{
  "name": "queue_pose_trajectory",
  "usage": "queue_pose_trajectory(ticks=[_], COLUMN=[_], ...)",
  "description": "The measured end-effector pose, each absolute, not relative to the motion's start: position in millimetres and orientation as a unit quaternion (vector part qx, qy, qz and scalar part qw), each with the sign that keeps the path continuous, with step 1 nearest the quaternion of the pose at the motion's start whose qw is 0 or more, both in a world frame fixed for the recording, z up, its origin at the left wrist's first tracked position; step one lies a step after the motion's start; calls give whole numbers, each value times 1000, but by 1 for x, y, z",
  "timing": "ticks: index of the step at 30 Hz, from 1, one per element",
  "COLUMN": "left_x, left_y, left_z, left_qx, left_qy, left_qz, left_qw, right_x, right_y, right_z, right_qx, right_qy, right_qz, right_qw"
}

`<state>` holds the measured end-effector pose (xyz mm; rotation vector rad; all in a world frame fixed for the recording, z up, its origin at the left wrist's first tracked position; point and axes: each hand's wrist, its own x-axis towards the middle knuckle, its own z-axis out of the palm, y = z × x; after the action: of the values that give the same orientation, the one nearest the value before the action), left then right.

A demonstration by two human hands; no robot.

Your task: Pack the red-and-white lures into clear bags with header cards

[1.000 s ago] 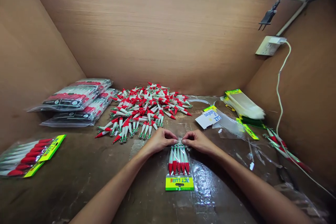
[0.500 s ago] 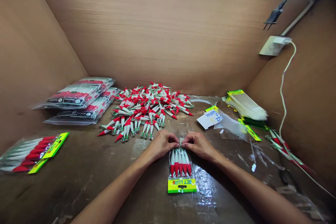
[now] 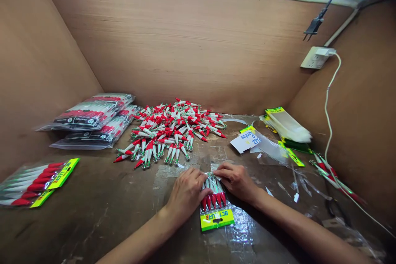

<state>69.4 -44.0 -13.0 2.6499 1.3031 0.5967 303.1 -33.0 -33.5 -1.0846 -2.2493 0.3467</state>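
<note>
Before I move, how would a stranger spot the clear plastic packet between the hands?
On the brown tabletop, find the heap of red-and-white lures, then come nearer. The packet lies between the left hand and right hand; unlike packets at far left, its yellow header points toward the wearer.

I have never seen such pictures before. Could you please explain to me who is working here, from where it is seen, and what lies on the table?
There is no machine: these are one person's bare hands. Every picture comes from one camera worn on that person's head, looking forward and down. The left hand and right hand hold a small clear packet of red-and-white lures. Behind them on the table is a pile of loose lures. At left lie larger filled bags and, nearer, more packets; at right, a stack of flat clear bags.
</note>
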Motion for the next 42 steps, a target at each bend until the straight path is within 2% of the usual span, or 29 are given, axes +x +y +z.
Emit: queue_pose_trajectory(ticks=[12,15,19,25,31,37,42], left_x=[75,74,68,54,56,65,66], left_y=[-68,-66,-58,-44,-52,-72,-74], left_z=[-27,-25,-20,-10,-15,-32,-36], left_qx=[898,896,879,905,945,935,924], left_qy=[373,387,414,350,258,290,306], left_qz=[225,213,235,204,181,202,230], left_qw=[-66,-48,31,128,84,24,16], right_x=[330,332,330,323,322,316,303], right_y=[-62,-67,-71,-76,-82,-88,-105], right_z=[-51,-50,-50,-46,-40,-34,-36], right_qx=[-362,-364,-380,-392,-388,-387,-435], right_qy=[-899,-902,-892,-881,-889,-889,-868], right_qz=[21,12,12,35,15,-21,-10], right_qw=[244,231,244,262,243,243,238])
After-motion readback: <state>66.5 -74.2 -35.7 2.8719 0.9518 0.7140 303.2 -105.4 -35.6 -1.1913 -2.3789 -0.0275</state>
